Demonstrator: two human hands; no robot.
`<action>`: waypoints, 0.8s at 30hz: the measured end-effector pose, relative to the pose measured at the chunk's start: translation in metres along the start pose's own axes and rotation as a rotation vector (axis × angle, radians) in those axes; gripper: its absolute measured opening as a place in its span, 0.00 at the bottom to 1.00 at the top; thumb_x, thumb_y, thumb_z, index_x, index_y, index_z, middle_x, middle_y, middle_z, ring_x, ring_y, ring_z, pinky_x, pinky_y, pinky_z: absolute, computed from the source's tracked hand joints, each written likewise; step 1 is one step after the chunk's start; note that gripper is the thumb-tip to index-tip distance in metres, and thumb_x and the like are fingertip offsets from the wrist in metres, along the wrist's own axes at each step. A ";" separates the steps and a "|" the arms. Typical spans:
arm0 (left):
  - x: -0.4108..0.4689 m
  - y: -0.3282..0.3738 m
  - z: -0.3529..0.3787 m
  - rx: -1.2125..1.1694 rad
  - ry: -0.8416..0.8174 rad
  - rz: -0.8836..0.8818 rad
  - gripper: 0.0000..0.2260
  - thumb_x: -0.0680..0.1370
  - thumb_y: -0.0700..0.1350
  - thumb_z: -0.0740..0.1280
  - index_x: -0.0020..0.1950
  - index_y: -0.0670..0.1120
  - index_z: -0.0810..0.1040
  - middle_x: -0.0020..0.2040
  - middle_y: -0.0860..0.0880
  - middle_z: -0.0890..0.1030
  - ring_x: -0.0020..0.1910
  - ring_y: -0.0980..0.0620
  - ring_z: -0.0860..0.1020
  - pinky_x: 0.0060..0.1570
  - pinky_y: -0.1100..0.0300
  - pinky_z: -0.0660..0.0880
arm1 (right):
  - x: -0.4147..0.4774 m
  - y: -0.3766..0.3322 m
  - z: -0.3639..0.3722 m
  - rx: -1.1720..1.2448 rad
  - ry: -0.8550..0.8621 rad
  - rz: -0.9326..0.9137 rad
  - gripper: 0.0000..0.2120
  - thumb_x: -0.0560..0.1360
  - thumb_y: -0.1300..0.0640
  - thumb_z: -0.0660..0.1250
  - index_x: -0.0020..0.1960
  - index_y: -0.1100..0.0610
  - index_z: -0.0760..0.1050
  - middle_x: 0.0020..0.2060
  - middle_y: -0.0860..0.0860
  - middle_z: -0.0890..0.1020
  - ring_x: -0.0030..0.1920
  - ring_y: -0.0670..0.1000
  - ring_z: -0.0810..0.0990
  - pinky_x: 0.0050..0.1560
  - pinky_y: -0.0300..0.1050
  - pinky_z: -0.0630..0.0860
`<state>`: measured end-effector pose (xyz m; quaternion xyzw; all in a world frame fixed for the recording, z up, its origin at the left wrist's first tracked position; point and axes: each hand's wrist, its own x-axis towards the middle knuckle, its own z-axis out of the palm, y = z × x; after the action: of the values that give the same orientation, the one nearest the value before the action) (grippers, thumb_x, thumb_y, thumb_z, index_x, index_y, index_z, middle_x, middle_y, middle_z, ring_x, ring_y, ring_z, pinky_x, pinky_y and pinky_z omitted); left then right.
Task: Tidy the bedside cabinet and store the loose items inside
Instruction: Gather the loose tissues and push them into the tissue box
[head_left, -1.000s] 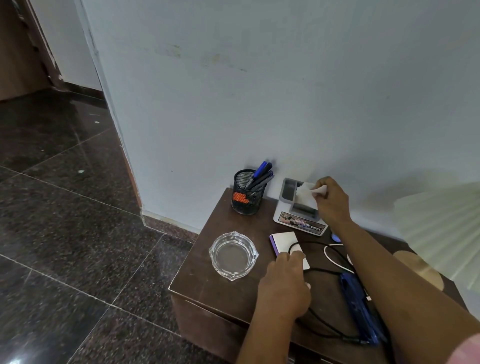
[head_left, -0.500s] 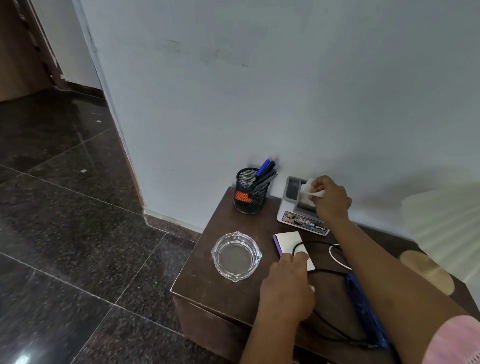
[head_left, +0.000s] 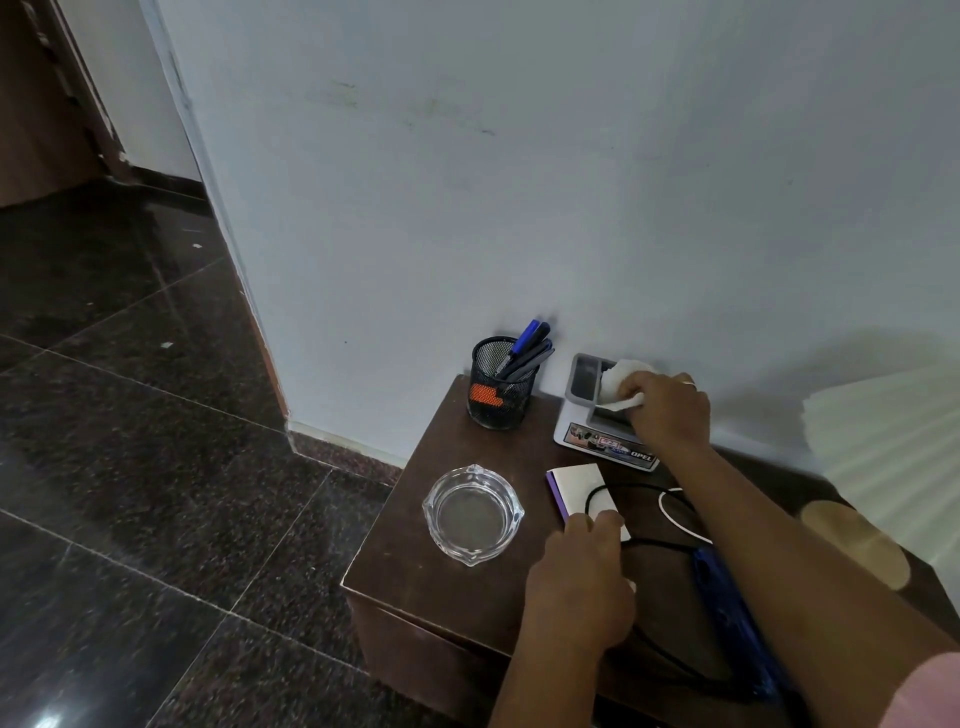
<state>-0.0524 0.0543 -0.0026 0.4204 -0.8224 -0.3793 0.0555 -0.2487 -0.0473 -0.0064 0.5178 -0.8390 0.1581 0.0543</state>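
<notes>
1. Bedside cabinet (head_left: 415, 540) sat in the lower middle of the frame against the wall, and we saw its dark top carrying loose items.
2. We saw the right hand (head_left: 667, 410) stretched to the upper right of the cabinet top, fingers pinched on a white tissue (head_left: 615, 382) over a grey tray (head_left: 584, 379).
3. We saw the left hand (head_left: 579, 587) palm-down lower in the frame, fingertips resting on a white card (head_left: 579, 488) beside a glass ashtray (head_left: 472, 512); we could not tell whether it gripped anything.
4. A black cable (head_left: 654, 543) curled across the card, and a mesh pen holder (head_left: 501, 384) stood at the back left.
</notes>
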 end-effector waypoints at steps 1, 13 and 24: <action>0.000 0.000 0.000 -0.001 0.000 -0.002 0.24 0.78 0.46 0.63 0.73 0.52 0.59 0.69 0.47 0.65 0.67 0.46 0.65 0.64 0.50 0.68 | -0.001 0.001 -0.001 0.023 0.005 -0.004 0.09 0.72 0.56 0.69 0.51 0.50 0.81 0.50 0.55 0.83 0.55 0.59 0.73 0.50 0.49 0.70; -0.001 0.002 0.001 0.000 -0.021 -0.002 0.24 0.78 0.47 0.63 0.72 0.52 0.59 0.69 0.47 0.65 0.67 0.46 0.66 0.63 0.50 0.69 | 0.003 0.001 -0.009 0.103 0.075 0.033 0.13 0.75 0.55 0.67 0.57 0.60 0.79 0.55 0.58 0.76 0.58 0.61 0.71 0.53 0.53 0.72; 0.000 0.003 0.000 0.003 -0.053 -0.008 0.26 0.78 0.47 0.64 0.73 0.52 0.58 0.70 0.46 0.64 0.67 0.45 0.66 0.64 0.49 0.68 | -0.003 0.004 -0.001 0.195 0.037 0.125 0.08 0.76 0.57 0.66 0.53 0.53 0.82 0.54 0.56 0.81 0.57 0.62 0.72 0.51 0.50 0.71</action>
<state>-0.0543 0.0555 -0.0008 0.4137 -0.8223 -0.3894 0.0317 -0.2512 -0.0425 -0.0072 0.4643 -0.8492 0.2515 0.0089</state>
